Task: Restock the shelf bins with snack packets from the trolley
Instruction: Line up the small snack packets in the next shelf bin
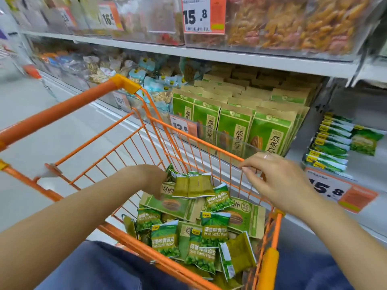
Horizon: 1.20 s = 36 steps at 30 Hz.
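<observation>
Restock, pickup: your left hand (154, 181) is clutching green packets (193, 185) in the trolley (270, 260); right hand (278, 178), fingers loosely curled, is steadying its rim—lift the bunch squarely.

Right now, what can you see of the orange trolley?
The trolley is an orange wire basket with a thick orange handlebar at upper left and yellow plastic corner caps. It stands in the aisle alongside the shelf bins. Small green pea packets and larger kraft-and-green packs fill its bottom. The left hand reaches in, gripping several packets; the right hand rests its fingertips on the far rim.
</observation>
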Tool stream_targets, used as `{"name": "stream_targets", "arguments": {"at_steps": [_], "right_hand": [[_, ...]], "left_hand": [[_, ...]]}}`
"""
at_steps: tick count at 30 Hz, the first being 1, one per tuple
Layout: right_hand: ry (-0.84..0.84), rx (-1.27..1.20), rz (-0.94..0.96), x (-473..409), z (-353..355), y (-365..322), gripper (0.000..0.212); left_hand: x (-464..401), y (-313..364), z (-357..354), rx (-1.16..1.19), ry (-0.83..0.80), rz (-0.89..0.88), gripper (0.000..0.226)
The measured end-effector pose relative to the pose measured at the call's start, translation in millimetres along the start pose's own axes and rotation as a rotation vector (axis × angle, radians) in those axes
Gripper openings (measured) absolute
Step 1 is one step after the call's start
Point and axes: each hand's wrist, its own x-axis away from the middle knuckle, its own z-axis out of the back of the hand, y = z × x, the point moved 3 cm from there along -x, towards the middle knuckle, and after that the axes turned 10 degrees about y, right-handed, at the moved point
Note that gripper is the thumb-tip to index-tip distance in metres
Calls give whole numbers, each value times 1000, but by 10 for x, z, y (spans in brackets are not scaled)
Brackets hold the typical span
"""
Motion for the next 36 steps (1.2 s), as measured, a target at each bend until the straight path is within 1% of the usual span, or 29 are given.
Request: {"name": "stream_targets", "arguments": {"at_steps": [2,3,4,6,8,9,13,15,18,19,21,24,27,29,30,31,33,34,35,36], "right_hand": [[-9,-7,-35,-8,4,6,19],[-19,-12,-46,-7,0,7,17],[-22,-16,-51,-7,0,7,16],[-10,-22,-55,-2,7,4,16],[-8,-32,-60,9,8,1,15],[-8,-37,-62,11,5,1,15],[1,-60,-67,9,7,-2,16],[-1,-65,-69,8,6,-10,16],[0,-65,-63,11,6,-27,16],[-2,-52,-59,14,8,-34,16],[-7,-8,-42,7,18,-54,15],[32,7,7,-23,32,-108,16],[117,-87,34,-55,33,-152,20],[143,-255,-21,-71,36,-181,18],[117,-390,-93,-78,31,-198,18],[58,-539,-183,-84,22,-222,21],[-133,-811,-326,-99,-8,-274,41],[-216,-900,-365,-104,-19,-281,48],[-279,-960,-386,-107,1,-295,50],[-325,-997,-401,-111,38,-302,47]], "left_hand": [[-64,-29,-161,73,-37,5,77],[-70,-14,-186,86,-58,0,81],[-81,-1,-189,75,-62,1,80],[-114,16,-141,30,-3,-3,64],[-143,30,-114,10,-5,-28,46],[-148,34,-117,9,-18,-36,43],[-127,33,-211,70,-154,-44,50],[-103,-3,-237,147,-203,-36,47],[-35,-75,-173,411,-278,-14,25],[-10,-100,-125,440,-255,-22,19],[69,-165,29,399,-112,-34,12],[303,-268,373,356,115,-36,13],[638,-410,768,387,250,-38,17],[824,-470,979,543,340,-115,17],[892,-455,1055,689,367,-173,17],[958,-408,1123,848,379,-230,19],[1011,-270,1234,1121,399,-291,35],[993,-182,1277,1210,428,-305,39],[958,-97,1308,1255,474,-311,41],[908,-18,1325,1270,525,-299,41]]}}
